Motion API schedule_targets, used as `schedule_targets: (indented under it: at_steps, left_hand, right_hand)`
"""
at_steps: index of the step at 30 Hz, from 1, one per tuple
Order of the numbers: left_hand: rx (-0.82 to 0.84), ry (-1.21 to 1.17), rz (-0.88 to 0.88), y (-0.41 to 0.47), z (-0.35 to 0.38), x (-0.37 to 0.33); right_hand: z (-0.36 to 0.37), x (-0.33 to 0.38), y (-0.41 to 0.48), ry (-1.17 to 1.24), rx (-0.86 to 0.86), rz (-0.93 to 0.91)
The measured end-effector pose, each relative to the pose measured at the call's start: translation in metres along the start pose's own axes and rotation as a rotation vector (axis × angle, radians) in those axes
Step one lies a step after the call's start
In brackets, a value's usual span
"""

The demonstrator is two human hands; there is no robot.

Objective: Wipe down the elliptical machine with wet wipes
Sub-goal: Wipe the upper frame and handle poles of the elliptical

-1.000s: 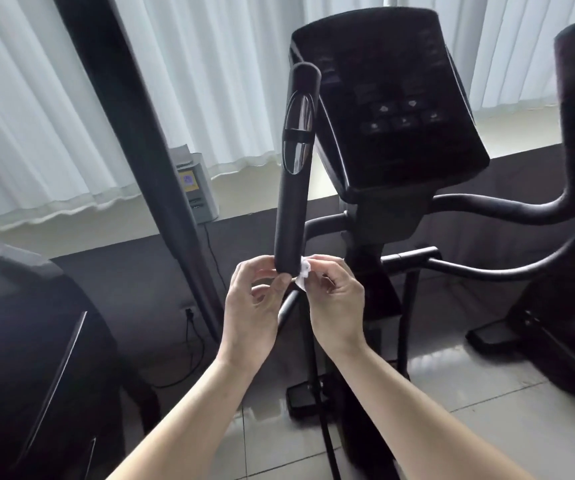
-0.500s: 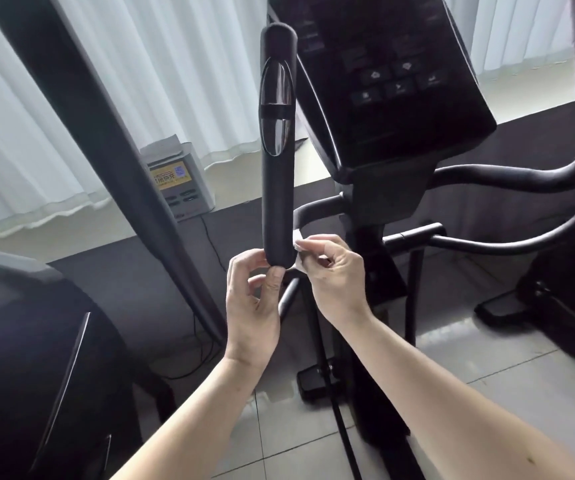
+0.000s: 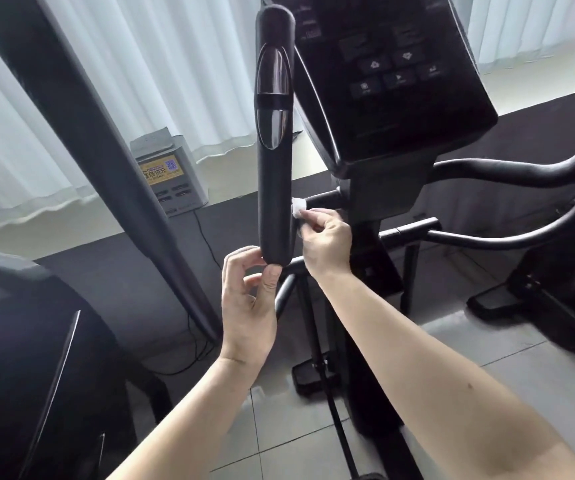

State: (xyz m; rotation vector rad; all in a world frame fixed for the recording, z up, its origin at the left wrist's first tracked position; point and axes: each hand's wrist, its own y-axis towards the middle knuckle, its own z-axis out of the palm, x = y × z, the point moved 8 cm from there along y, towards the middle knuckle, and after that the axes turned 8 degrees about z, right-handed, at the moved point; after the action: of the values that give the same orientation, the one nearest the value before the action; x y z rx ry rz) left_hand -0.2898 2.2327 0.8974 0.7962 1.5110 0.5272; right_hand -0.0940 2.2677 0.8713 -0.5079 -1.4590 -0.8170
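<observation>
The person is working on the upright handle grip (image 3: pixel 275 202) of the elliptical machine (image 3: pixel 383 202), the padded bar standing just left of the console (image 3: pixel 393 74). The right hand (image 3: pixel 324 240) is pinching a small, bunched wet wipe (image 3: pixel 296 208) between thumb and fingertips. It is pressing the wipe against the grip's right flank, low down, a little above the bottom end. The left hand (image 3: pixel 249 296) is grasping that bottom end, fingers curling round its left side and the thumb pushing up under the tip, so the bar is being braced against the push of the wipe.

As a judgement, the wipe is covering only a narrow strip per pass while wadded like this. Opening it out and wrapping it part-way round the bar would likely be cleaning more surface with each stroke. Long strokes running along the grip, with the hand turning round the bar between them, seem to be suiting the shape better than dabbing. The glossy sensor plate (image 3: pixel 273 98) higher up is probably calling for lighter pressure and a clean face of the wipe, since smears would be showing there. The bracing hand is sitting on a patch that is also needing a wipe, so it should be shifting upward once the lower part is done
</observation>
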Motion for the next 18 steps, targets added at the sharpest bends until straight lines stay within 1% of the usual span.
schedule_targets:
  at_steps: [3,7,11,13,18]
  left_hand:
    - [-0.002,-0.001,0.004,0.000,0.000,0.001]
    - [-0.008,-0.008,-0.018,0.000,0.000,0.002]
    - [0.009,-0.017,-0.033,0.001,-0.002,0.000]
    - [0.010,-0.017,-0.045,0.001,-0.002,-0.002]
    - [0.010,-0.045,-0.092,-0.001,-0.003,-0.009]
  right_hand:
    - [-0.007,-0.004,-0.009,0.087,0.106,0.039]
    - [-0.019,0.004,0.002,0.188,0.039,0.072]
    - [-0.001,0.010,-0.004,0.094,0.156,0.077]
    - [-0.005,0.008,-0.017,0.072,0.156,0.077]
    - [-0.027,0.023,-0.060,0.117,0.177,0.111]
